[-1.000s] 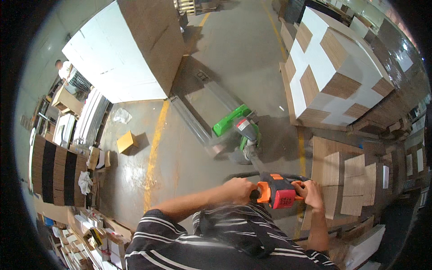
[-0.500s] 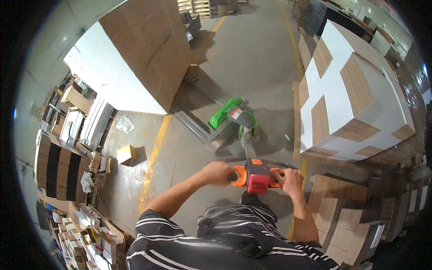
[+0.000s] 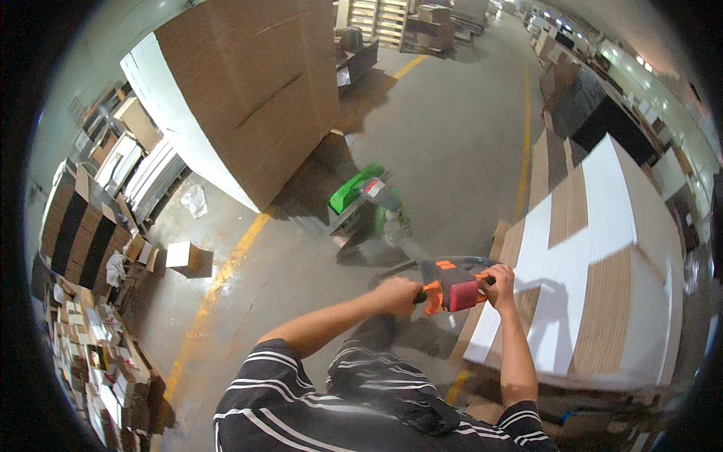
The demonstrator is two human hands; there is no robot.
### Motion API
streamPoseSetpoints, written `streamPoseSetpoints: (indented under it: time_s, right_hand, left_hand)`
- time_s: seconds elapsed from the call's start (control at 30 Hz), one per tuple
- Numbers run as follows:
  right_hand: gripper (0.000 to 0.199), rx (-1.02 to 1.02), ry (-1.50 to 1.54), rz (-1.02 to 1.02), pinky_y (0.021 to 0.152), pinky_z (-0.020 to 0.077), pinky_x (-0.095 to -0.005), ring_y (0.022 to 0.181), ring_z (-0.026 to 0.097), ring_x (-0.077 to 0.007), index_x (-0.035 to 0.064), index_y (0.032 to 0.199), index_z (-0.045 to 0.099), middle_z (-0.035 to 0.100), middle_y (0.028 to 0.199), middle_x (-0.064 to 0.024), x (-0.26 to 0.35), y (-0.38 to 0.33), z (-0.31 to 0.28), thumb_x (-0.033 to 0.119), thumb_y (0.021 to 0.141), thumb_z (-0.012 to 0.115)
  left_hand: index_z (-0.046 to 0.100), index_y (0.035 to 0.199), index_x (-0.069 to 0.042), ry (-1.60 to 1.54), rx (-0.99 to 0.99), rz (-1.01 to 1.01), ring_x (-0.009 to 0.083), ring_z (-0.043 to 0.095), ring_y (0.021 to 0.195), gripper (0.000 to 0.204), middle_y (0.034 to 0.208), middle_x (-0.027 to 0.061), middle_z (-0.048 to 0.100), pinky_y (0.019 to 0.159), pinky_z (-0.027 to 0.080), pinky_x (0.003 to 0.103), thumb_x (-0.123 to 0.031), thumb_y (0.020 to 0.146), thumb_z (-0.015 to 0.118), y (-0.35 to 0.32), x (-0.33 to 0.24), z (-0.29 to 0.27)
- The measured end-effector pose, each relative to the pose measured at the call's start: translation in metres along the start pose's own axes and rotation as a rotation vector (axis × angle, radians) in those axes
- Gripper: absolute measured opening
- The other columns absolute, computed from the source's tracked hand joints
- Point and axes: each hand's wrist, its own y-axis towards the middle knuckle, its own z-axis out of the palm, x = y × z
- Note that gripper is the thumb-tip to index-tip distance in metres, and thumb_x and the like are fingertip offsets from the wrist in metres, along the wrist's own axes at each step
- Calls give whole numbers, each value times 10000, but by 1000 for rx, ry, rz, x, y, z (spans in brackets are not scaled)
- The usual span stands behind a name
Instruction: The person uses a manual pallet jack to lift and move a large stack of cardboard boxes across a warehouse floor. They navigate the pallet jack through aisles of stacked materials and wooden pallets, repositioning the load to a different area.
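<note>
At the near middle, the person's left hand (image 3: 399, 296) is wrapped round the left end of a black-and-orange plastic control handle (image 3: 443, 276) with a red block on it, and the right hand (image 3: 498, 286) is closed on its right end. Steering well here probably calls for even pressure from both hands and small turns, with the right arm clear of the white-and-brown board stack (image 3: 572, 241) on the right. Beyond, the green metal pallet truck (image 3: 354, 190) stands left of that stack, its long axis slanting from near right to far left. Its grey forks (image 3: 315, 230), blurred, point far left toward the foot of the tall brown-and-white block (image 3: 263, 90); their tips are unclear.
</note>
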Motion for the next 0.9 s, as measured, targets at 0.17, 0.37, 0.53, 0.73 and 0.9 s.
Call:
streamPoseSetpoints:
  time_s: [0.17, 0.37, 0.53, 0.73, 0.9]
  right_hand:
    - [577, 66, 108, -91, 969, 412, -459, 1041, 577, -329, 61, 780, 706, 680, 908, -105, -101, 130, -4, 637, 765, 689]
    - [596, 143, 115, -122, 1011, 373, -477, 1062, 559, -314, 104, 764, 715, 663, 863, -69, -128, 256, 9, 698, 731, 675]
    - [655, 260, 52, -293, 1092, 304, -542, 937, 575, -283, 99, 738, 688, 633, 820, -64, -107, 351, 32, 749, 743, 612]
    - [687, 249, 124, -349, 1095, 304, -534, 924, 568, -274, 87, 752, 691, 624, 818, -57, -80, 458, 52, 769, 740, 608]
    - [706, 475, 8, -471, 869, 487, -449, 748, 629, -332, 90, 764, 717, 674, 733, -111, -57, 526, 54, 752, 850, 486]
  left_hand:
    - [621, 1064, -63, -201, -45, -80, 437, 667, 857, 333, 893, 241, 688, 747, 538, 529, -171, 749, 632, 112, -7, -30]
    - [649, 1058, -69, -294, -83, -190, 421, 671, 886, 317, 920, 220, 698, 765, 541, 516, -145, 750, 633, 179, 16, -89]
    - [656, 969, -64, -288, -118, -385, 413, 654, 836, 243, 867, 220, 681, 734, 513, 506, -232, 793, 645, 186, 54, -156]
    - [662, 971, -73, -341, -329, -468, 422, 628, 767, 244, 803, 218, 660, 678, 495, 489, -173, 749, 670, 209, 79, -234]
    - [683, 934, -100, -228, -330, -591, 416, 623, 780, 158, 823, 203, 665, 674, 489, 493, -177, 807, 627, 219, 100, -268]
